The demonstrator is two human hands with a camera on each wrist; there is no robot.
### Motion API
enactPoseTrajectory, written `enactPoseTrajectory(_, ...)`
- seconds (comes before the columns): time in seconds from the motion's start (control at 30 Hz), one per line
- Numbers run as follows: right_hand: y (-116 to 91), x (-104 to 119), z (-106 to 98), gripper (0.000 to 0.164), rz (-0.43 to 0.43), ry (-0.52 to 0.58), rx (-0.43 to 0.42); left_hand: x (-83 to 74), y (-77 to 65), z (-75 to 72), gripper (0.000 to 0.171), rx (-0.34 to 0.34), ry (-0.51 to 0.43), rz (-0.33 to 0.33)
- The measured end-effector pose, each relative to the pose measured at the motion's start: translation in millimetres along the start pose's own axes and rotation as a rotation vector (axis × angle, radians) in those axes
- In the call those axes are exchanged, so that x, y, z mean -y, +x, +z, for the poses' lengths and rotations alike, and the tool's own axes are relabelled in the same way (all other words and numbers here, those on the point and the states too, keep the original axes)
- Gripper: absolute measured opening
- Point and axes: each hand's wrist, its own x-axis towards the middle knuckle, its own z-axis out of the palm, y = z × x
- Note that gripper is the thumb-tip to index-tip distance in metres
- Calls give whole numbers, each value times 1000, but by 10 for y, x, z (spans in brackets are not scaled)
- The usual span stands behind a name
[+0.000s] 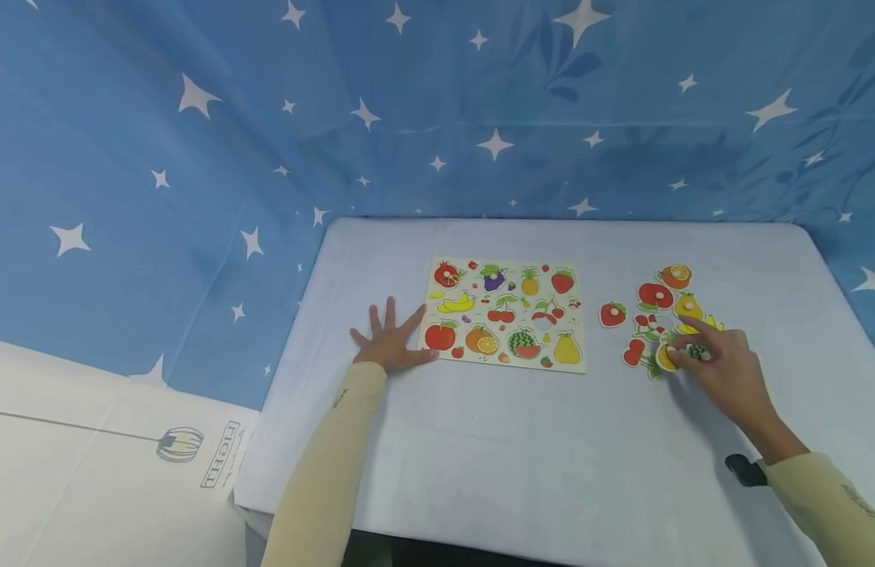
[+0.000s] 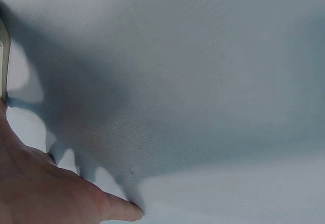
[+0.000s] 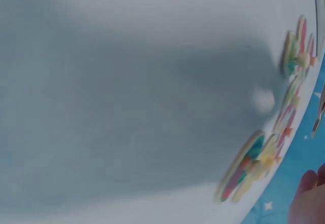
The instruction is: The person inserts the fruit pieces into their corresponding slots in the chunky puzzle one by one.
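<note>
A wooden fruit puzzle board [image 1: 472, 316] with pictures of fruit lies on the white table. My left hand [image 1: 389, 343] is spread at its left edge, with thumb and forefinger touching the board. The left wrist view shows that hand [image 2: 56, 193] on the cloth beside a sliver of the board [image 2: 3, 61]. To the right of the board, my right hand [image 1: 724, 370] pinches a yellow fruit puzzle piece [image 1: 665, 359] above a loose pile. Its exact fruit is hard to make out. Only fingertips of the right hand [image 3: 309, 198] show in the right wrist view.
Around the right hand lie several knobbed fruit pieces: a strawberry [image 1: 612, 314], a red apple [image 1: 655, 296], an orange [image 1: 675, 276], a pear [image 1: 688, 305] and a watermelon [image 1: 698, 352]. Some overlap. A blue star-patterned curtain [image 1: 437, 118] hangs behind the table [image 1: 480, 441].
</note>
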Motion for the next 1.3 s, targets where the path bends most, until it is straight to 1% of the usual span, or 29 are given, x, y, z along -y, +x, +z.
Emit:
enactPoseTrajectory(0.17, 159, 124, 41, 56, -12, 37, 28, -4, -44, -23, 104, -3, 11, 0)
enactPoseTrajectory(0.23, 217, 174, 72, 55, -22, 60, 31, -15, -60, -33, 104, -8, 10, 4)
enactPoseTrajectory(0.4, 364, 311, 190, 55, -60, 123, 40, -21, -76, -41, 103, -22, 4, 8)
enactPoseTrajectory(0.47, 418, 374, 248, 56, -69, 135, 45, -9, -63, -31, 103, -18, 20, 1)
enactPoseTrajectory(0.57, 486, 471, 335, 57, -67, 144, 50, 8, -33, -14, 103, -17, 37, 4)
enactPoseTrajectory(0.73, 600, 626, 476, 57, -95, 156, 49, 20, -20, -18, 103, -21, 18, 15)
enactPoseTrajectory(0.9, 739, 776, 596, 57, -109, 185, 71, 11, -32, -27, 103, -11, 28, -5)
enactPoseTrajectory(1.0, 824, 860, 659, 56, -111, 184, 77, -9, -59, -36, 102, -27, 36, -6)
enactPoseTrajectory(1.1, 918, 928, 731, 54, -132, 194, 81, -30, -86, -45, 102, -48, 34, 0)
enactPoseTrajectory(1.23, 1052, 1009, 820, 54, -150, 219, 92, -37, -89, -43, 102, -57, 33, 0)
enactPoseTrajectory(1.3, 1118, 1053, 859, 53, -154, 222, 95, -30, -73, -34, 102, -48, 41, -5)
